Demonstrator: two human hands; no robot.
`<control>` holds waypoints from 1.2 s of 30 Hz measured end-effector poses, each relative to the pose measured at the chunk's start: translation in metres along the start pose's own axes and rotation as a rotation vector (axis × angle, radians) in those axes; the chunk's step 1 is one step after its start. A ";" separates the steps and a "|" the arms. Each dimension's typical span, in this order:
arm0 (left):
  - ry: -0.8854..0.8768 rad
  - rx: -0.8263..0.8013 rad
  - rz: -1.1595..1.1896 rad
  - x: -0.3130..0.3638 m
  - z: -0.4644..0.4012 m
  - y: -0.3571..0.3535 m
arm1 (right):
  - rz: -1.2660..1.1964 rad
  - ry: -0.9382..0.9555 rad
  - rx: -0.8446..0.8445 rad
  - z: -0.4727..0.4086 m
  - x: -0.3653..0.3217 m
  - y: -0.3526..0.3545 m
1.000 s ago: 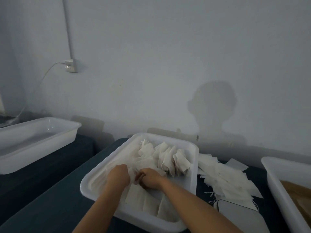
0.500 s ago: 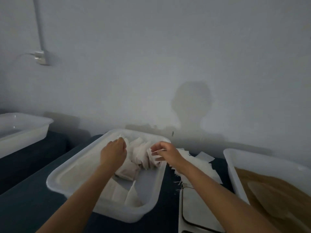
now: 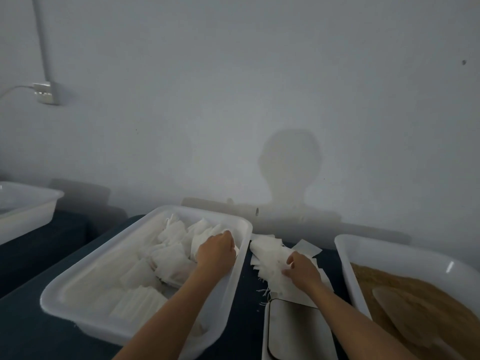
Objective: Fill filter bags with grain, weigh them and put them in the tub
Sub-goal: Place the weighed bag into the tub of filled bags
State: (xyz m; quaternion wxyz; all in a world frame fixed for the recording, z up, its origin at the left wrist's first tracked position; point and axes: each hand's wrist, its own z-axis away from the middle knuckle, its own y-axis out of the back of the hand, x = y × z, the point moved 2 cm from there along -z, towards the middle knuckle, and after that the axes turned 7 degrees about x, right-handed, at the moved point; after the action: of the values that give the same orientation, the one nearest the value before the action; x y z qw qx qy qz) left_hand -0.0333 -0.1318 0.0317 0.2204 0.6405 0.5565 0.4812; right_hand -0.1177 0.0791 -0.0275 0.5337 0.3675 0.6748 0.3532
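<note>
Empty bags under right hand (left hand in tub)

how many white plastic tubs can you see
3: one at the far left edge, partly cut off; one in the middle holding filled filter bags; one at the right holding grain. Others may lie outside the view.

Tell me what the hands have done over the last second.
The right hand left the middle tub and moved right onto the loose empty bags on the table, fingers now touching the pile. The left hand shifted to the far right corner of that tub, resting on the filled bags. The tubs, the grain and the scale stayed where they were.
</note>
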 end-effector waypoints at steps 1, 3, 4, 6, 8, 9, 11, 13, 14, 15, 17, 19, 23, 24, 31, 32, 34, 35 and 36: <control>-0.006 -0.006 0.001 0.000 0.000 -0.003 | 0.038 0.015 0.012 0.000 0.000 -0.001; -0.017 -0.017 0.001 0.002 0.000 -0.007 | 0.112 0.047 0.040 -0.002 -0.001 -0.001; -0.022 -0.021 0.004 0.003 -0.001 -0.008 | 0.145 0.057 0.053 -0.002 -0.001 -0.001; -0.025 -0.024 0.012 0.005 -0.003 -0.010 | 0.191 0.070 0.082 -0.003 -0.001 0.000; -0.025 -0.021 0.018 0.008 -0.004 -0.010 | 0.204 0.069 0.117 -0.004 -0.002 0.002; -0.027 -0.020 0.023 0.010 -0.004 -0.011 | 0.202 0.068 0.127 -0.004 -0.001 0.004; -0.035 -0.012 0.033 0.014 -0.004 -0.011 | 0.164 0.080 0.137 -0.003 -0.001 0.012; -0.051 0.010 0.044 0.021 -0.003 -0.010 | 0.079 0.083 0.171 -0.002 0.000 0.026; -0.064 0.019 0.055 0.026 -0.002 -0.009 | 0.028 0.078 0.204 -0.001 0.000 0.036; -0.078 0.024 0.071 0.032 -0.001 -0.009 | -0.021 0.070 0.234 0.000 0.001 0.048; -0.100 0.003 0.115 0.047 0.001 -0.009 | -0.117 0.045 0.261 0.003 0.003 0.074; -0.116 -0.029 0.180 0.067 0.004 -0.011 | -0.254 0.026 0.275 0.010 0.007 0.103; -0.095 -0.136 0.446 0.119 0.016 -0.022 | -0.627 0.002 0.216 0.040 0.032 0.154; -0.082 -0.167 0.533 0.133 0.020 -0.026 | -0.697 -0.008 0.188 0.049 0.041 0.162; -0.034 -0.414 0.978 0.226 0.058 -0.056 | -0.917 -0.049 0.032 0.094 0.126 0.185; -0.040 -0.441 0.996 0.236 0.063 -0.061 | -0.898 -0.057 0.019 0.099 0.138 0.185; -0.070 -0.457 0.986 0.252 0.071 -0.070 | -0.899 -0.109 0.020 0.105 0.161 0.182; -0.084 -0.456 0.978 0.258 0.075 -0.074 | -0.905 -0.135 0.032 0.106 0.170 0.180; -0.096 -0.460 0.980 0.263 0.078 -0.077 | -0.909 -0.161 0.043 0.107 0.178 0.178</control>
State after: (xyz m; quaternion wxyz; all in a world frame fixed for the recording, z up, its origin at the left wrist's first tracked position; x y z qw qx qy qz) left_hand -0.0266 0.1531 0.0316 0.1299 0.7815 0.0622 0.6071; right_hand -0.0205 0.3288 0.0263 0.6775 0.0717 0.7309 0.0396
